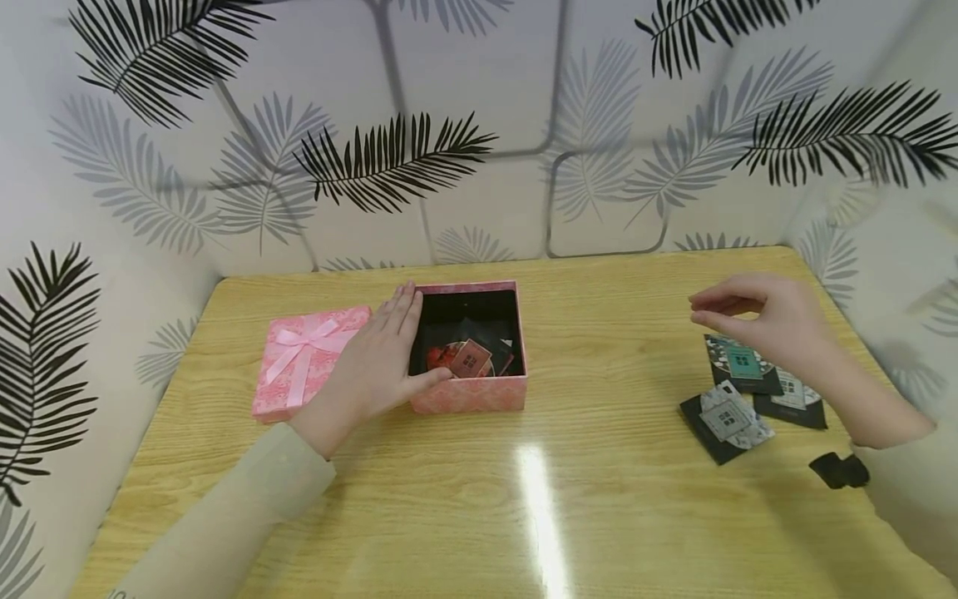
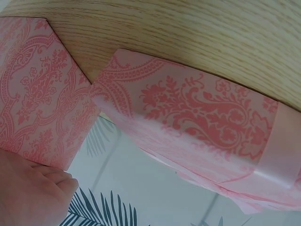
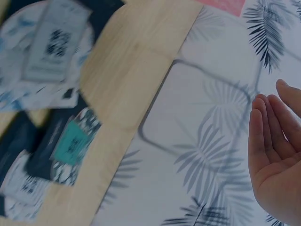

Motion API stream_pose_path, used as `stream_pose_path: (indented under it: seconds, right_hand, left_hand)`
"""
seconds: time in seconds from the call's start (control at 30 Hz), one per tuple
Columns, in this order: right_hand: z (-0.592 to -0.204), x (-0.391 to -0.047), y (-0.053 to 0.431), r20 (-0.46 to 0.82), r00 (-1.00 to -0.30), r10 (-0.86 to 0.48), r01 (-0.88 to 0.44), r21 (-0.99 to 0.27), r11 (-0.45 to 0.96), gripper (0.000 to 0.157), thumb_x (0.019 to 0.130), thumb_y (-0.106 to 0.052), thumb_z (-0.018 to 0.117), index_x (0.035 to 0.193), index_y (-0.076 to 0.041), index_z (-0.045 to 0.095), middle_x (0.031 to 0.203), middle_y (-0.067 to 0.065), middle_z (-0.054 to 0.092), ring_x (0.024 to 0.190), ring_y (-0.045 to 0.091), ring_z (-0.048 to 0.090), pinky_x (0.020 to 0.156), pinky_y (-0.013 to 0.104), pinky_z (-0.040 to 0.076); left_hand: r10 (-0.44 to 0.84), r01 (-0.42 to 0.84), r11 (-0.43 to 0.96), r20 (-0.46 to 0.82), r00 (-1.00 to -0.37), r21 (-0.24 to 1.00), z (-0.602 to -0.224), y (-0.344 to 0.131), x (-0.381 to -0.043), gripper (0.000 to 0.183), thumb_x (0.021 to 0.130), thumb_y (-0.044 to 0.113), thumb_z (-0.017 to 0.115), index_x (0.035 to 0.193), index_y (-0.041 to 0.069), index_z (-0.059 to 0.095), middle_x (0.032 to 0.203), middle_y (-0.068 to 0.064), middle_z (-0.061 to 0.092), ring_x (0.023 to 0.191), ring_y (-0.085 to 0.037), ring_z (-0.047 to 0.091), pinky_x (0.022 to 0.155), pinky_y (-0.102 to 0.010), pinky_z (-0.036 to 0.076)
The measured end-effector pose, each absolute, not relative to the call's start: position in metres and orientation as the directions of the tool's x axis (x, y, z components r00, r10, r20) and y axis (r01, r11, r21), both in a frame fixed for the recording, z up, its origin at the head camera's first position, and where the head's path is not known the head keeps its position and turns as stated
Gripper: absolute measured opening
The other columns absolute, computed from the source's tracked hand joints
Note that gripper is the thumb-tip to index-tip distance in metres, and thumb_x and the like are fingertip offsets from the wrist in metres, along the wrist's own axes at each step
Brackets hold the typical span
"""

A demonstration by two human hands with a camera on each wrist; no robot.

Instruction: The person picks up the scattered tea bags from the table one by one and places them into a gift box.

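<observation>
My left hand [image 1: 377,358] lies along the left side of an open pink patterned box [image 1: 467,395], fingers straight and thumb at the front rim. Inside the black-lined box is a packet with a red label [image 1: 470,358], others partly hidden under it. In the left wrist view, the fingers touch the box's outer wall [image 2: 40,94]. My right hand [image 1: 778,316] hovers over the table's right side, fingers slightly bent, holding nothing. Below it lie dark flat packets: one with a teal label [image 1: 741,363], one with a grey label [image 1: 724,420] and a paler one [image 1: 793,403], partly overlapping.
The pink box lid [image 1: 310,353] with its ribbon bow lies left of the box, partly behind my left hand. A small black object [image 1: 840,471] shows beside the right sleeve. Leaf-patterned cloth [image 1: 479,200] rises behind the wooden table [image 1: 599,499].
</observation>
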State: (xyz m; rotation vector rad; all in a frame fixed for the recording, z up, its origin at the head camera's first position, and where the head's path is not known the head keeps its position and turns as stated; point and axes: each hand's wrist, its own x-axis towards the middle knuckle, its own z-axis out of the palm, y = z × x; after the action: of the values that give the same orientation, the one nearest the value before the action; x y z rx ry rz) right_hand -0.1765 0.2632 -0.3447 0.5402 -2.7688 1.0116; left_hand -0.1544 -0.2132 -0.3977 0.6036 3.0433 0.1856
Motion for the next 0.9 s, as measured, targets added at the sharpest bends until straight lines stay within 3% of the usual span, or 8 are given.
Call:
stream_pose_path:
  seconds: [0.17, 0.4, 0.57, 0.63, 0.7, 0.8, 0.9]
  right_hand:
    - [-0.353, -0.171, 0.291, 0.214, -0.945, -0.248, -0.328, -0.596, 0.733, 0.021, 0.093, -0.008, 0.082, 0.113, -0.004, 0.081, 0.092, -0.042, 0.063, 0.079, -0.022, 0.062, 0.07, 0.002, 0.047]
    - [-0.366, -0.159, 0.313, 0.166, -0.969, -0.185, -0.247, -0.572, 0.782, 0.024, 0.092, -0.008, 0.084, 0.113, 0.002, 0.08, 0.087, -0.032, 0.071, 0.074, -0.023, 0.061, 0.068, 0.0, 0.045]
    - [-0.38, -0.149, 0.328, 0.124, -0.977, -0.175, -0.214, -0.594, 0.775, 0.027, 0.095, -0.011, 0.081, 0.117, 0.004, 0.078, 0.089, -0.041, 0.064, 0.076, -0.022, 0.061, 0.065, 0.003, 0.049]
    - [-0.386, -0.146, 0.332, 0.099, -0.981, -0.167, -0.193, -0.596, 0.779, 0.03, 0.095, -0.013, 0.081, 0.118, 0.005, 0.078, 0.089, -0.032, 0.071, 0.076, -0.021, 0.062, 0.064, 0.005, 0.051]
    - [-0.391, -0.144, 0.334, 0.073, -0.985, -0.159, -0.171, -0.589, 0.79, 0.032, 0.095, -0.014, 0.082, 0.119, 0.006, 0.077, 0.091, -0.013, 0.08, 0.076, -0.02, 0.062, 0.063, 0.006, 0.051]
    - [-0.398, -0.143, 0.336, 0.028, -0.988, -0.149, -0.138, -0.576, 0.805, 0.035, 0.095, -0.018, 0.082, 0.12, 0.006, 0.077, 0.097, 0.013, 0.082, 0.075, -0.018, 0.063, 0.063, 0.007, 0.052]
    - [-0.406, -0.142, 0.338, -0.005, -0.988, -0.156, -0.125, -0.573, 0.81, 0.036, 0.095, -0.02, 0.082, 0.121, 0.004, 0.076, 0.096, 0.009, 0.083, 0.074, -0.016, 0.064, 0.064, 0.006, 0.051]
  left_hand:
    - [0.383, 0.379, 0.916, -0.007, -0.924, 0.129, -0.398, -0.213, -0.155, 0.112, 0.099, 0.072, 0.056, 0.168, -0.004, 0.01, 0.178, -0.021, 0.007, 0.167, -0.035, 0.012, 0.135, -0.049, 0.019]
    - [0.383, 0.379, 0.917, -0.006, -0.924, 0.126, -0.398, -0.213, -0.155, 0.113, 0.099, 0.072, 0.056, 0.168, -0.004, 0.01, 0.178, -0.022, 0.007, 0.167, -0.035, 0.012, 0.135, -0.049, 0.019]
    - [0.387, 0.385, 0.915, 0.002, -0.922, 0.122, -0.399, -0.212, -0.156, 0.112, 0.099, 0.072, 0.056, 0.168, -0.004, 0.01, 0.178, -0.021, 0.008, 0.167, -0.035, 0.012, 0.135, -0.049, 0.019]
    - [0.389, 0.386, 0.914, 0.003, -0.921, 0.121, -0.399, -0.211, -0.156, 0.112, 0.099, 0.071, 0.056, 0.168, -0.004, 0.01, 0.178, -0.021, 0.008, 0.167, -0.035, 0.012, 0.135, -0.049, 0.019]
    - [0.388, 0.385, 0.915, 0.001, -0.922, 0.122, -0.398, -0.211, -0.156, 0.112, 0.099, 0.071, 0.056, 0.168, -0.004, 0.01, 0.178, -0.021, 0.008, 0.167, -0.035, 0.012, 0.135, -0.049, 0.019]
    - [0.385, 0.381, 0.916, 0.0, -0.923, 0.127, -0.398, -0.212, -0.155, 0.113, 0.099, 0.071, 0.057, 0.168, -0.004, 0.01, 0.178, -0.022, 0.008, 0.167, -0.035, 0.013, 0.135, -0.05, 0.02]
    - [0.385, 0.382, 0.915, 0.002, -0.923, 0.13, -0.398, -0.212, -0.155, 0.113, 0.099, 0.071, 0.057, 0.168, -0.005, 0.011, 0.178, -0.022, 0.009, 0.167, -0.036, 0.013, 0.135, -0.05, 0.02]
